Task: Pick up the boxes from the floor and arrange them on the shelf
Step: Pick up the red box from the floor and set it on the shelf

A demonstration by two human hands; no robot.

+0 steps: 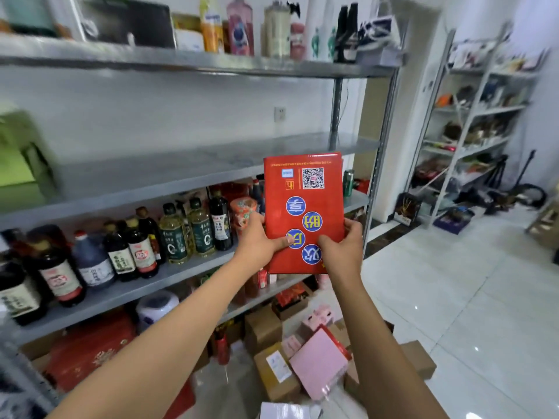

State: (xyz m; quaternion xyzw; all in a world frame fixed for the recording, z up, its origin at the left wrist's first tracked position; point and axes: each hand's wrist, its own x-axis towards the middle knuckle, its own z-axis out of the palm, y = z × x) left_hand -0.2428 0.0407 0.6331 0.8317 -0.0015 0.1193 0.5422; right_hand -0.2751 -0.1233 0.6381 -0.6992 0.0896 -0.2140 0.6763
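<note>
now both hands, left hand [260, 243] and right hand [341, 246], grip the red box [304, 207] upright.

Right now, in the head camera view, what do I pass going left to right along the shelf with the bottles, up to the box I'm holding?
Dark sauce bottles → blue-grey jug → yellow oil bottles → left hand → red box → right hand.

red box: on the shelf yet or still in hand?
In hand. Both the left hand and right hand grip the red box, upright before the shelf.
</note>
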